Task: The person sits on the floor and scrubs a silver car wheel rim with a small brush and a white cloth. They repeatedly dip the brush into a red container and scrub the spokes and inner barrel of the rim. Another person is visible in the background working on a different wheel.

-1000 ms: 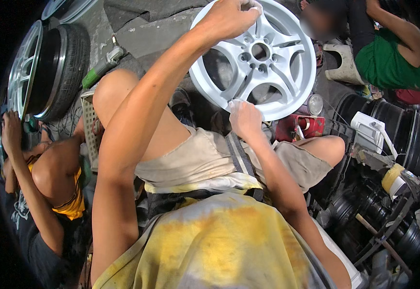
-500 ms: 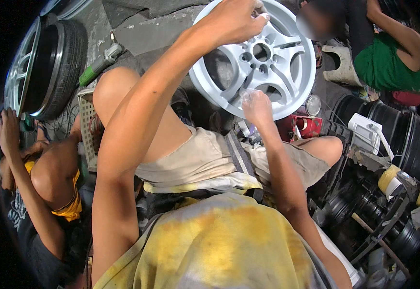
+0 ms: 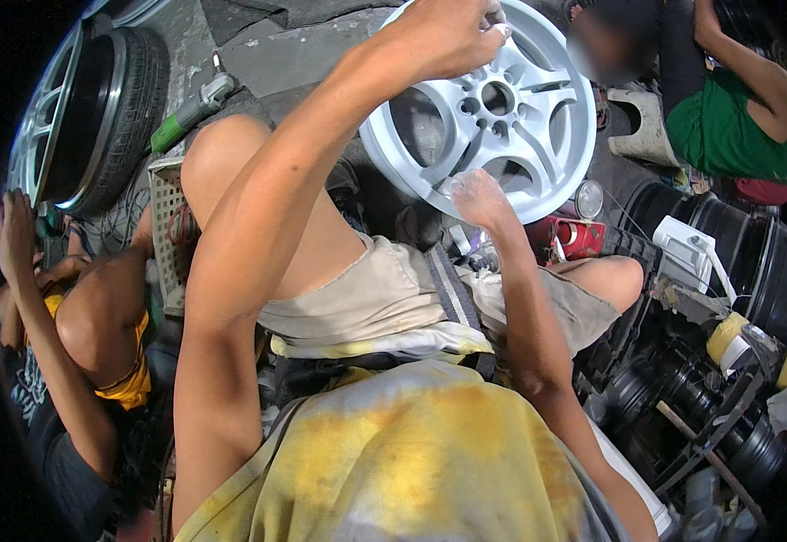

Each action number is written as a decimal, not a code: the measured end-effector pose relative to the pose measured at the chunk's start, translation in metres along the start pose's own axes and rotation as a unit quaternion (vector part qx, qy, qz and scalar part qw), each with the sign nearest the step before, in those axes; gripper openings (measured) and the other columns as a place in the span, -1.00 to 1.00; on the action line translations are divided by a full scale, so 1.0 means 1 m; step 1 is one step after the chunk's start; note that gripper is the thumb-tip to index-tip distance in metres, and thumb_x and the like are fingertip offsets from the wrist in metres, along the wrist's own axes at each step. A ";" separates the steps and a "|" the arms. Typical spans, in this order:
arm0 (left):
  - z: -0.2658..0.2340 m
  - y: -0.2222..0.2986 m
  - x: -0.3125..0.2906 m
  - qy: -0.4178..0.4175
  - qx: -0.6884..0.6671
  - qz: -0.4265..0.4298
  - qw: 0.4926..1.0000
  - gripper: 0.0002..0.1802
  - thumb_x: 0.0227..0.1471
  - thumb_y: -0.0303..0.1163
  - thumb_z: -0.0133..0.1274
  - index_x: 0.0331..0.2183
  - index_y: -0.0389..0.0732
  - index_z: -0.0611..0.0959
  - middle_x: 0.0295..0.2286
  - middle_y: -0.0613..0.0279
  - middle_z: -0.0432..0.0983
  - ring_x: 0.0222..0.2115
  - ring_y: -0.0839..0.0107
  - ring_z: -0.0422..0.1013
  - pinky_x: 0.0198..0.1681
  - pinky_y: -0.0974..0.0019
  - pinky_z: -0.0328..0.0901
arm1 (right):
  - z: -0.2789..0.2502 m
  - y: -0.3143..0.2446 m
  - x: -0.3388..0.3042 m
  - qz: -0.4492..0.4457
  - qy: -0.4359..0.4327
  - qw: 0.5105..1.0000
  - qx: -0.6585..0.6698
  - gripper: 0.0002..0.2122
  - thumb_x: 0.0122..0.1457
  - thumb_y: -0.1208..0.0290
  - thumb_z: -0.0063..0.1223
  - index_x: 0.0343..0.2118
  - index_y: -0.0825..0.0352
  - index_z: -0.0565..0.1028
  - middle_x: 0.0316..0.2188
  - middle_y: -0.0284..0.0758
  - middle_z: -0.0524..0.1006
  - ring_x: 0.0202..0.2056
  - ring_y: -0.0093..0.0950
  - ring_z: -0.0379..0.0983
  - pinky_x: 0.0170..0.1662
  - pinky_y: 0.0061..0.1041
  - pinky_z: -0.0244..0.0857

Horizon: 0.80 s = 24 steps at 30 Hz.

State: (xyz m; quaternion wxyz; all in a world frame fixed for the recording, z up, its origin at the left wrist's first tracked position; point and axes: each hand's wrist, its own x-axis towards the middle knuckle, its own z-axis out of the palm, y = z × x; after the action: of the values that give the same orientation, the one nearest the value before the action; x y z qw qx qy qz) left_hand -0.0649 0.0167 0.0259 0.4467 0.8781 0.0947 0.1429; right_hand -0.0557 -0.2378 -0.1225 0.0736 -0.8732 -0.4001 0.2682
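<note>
A light grey alloy wheel rim (image 3: 538, 98) with several spokes stands in front of my knees, its face turned up toward me. My left hand (image 3: 466, 41) is at its upper part, with fingers curled and white dust on the thumb; what they hold, if anything, is hidden. Lower down, my right hand (image 3: 481, 199) presses at the near edge of the rim, beside the end of a spoke. Its fingers are bent together and coated in pale dust. Whether a small pad or paper lies under them I cannot make out.
A green-and-grey angle grinder (image 3: 190, 113) lies left of my knee, near a plastic crate (image 3: 169, 239) and a tyred wheel (image 3: 109, 122). Co-workers sit at left and far right. A red container (image 3: 576, 237), a tin (image 3: 587, 199) and dark rims (image 3: 728, 226) stand right.
My right hand has slid slightly left and outward along the lower edge of the wheel rim. My left hand stays at the upper part. The whole view has shifted a little.
</note>
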 end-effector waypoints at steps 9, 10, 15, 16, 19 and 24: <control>0.008 -0.007 -0.001 0.015 0.044 0.072 0.996 -0.62 0.12 -0.24 0.05 -0.32 -0.44 0.66 -0.34 -0.38 0.56 -0.23 -0.27 0.48 -0.12 -0.12 0.36 | 0.010 0.022 0.001 -0.075 -0.035 0.996 0.033 -0.81 0.20 0.43 -0.04 -0.33 0.42 0.57 -0.39 0.07 0.58 -0.28 0.07 0.54 -0.15 -0.07 0.41; 0.006 -0.011 -0.003 0.002 0.047 0.077 0.996 -0.63 0.12 -0.24 0.06 -0.32 -0.44 0.66 -0.33 -0.37 0.56 -0.22 -0.27 0.48 -0.11 -0.12 0.36 | 0.003 0.015 -0.004 -0.047 0.014 0.996 0.071 -0.80 0.22 0.42 -0.05 -0.33 0.42 0.58 -0.42 0.05 0.58 -0.31 0.07 0.53 -0.18 -0.09 0.40; 0.008 -0.016 -0.003 -0.048 0.097 0.095 0.990 -0.59 0.19 -0.18 0.08 -0.16 -0.37 0.67 -0.25 -0.23 0.61 -0.23 -0.08 0.54 -0.11 -0.02 0.38 | 0.018 -0.029 -0.035 0.103 0.182 0.945 0.253 -0.71 0.33 0.37 -0.10 -0.03 0.41 0.54 -0.38 0.12 0.56 -0.27 0.10 0.52 -0.16 -0.05 0.36; 0.005 -0.012 -0.003 -0.074 0.114 0.080 0.987 -0.55 0.22 -0.16 0.09 -0.08 -0.36 0.67 -0.21 -0.17 0.64 -0.24 0.00 0.57 -0.11 0.03 0.39 | 0.021 -0.042 -0.036 0.131 0.174 0.942 0.256 -0.67 0.33 0.37 -0.11 0.07 0.41 0.48 -0.32 0.17 0.56 -0.23 0.11 0.52 -0.12 -0.02 0.36; 0.008 -0.007 -0.005 -0.095 0.113 0.061 0.987 -0.59 0.21 -0.18 0.08 -0.10 -0.32 0.69 -0.21 -0.12 0.64 -0.22 -0.04 0.56 -0.08 0.07 0.40 | 0.017 -0.058 -0.033 0.178 0.220 0.924 0.257 -0.64 0.34 0.37 -0.12 0.12 0.41 0.46 -0.36 0.19 0.57 -0.25 0.14 0.53 -0.13 0.04 0.36; 0.008 -0.013 -0.003 -0.148 0.113 0.036 0.982 -0.59 0.23 -0.19 0.05 -0.05 -0.29 0.70 -0.14 -0.08 0.64 -0.15 0.08 0.57 -0.01 0.07 0.41 | 0.009 -0.018 0.031 0.208 0.277 0.902 0.258 -0.73 0.28 0.37 -0.11 -0.17 0.47 0.55 -0.35 0.17 0.58 -0.21 0.14 0.53 -0.10 0.05 0.35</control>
State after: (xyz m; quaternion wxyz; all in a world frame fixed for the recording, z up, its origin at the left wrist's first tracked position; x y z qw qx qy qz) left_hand -0.0658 0.0174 0.0108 0.3484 0.9371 0.0109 0.0157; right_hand -0.0556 -0.2041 -0.1368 0.3465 -0.9262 -0.0896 0.1186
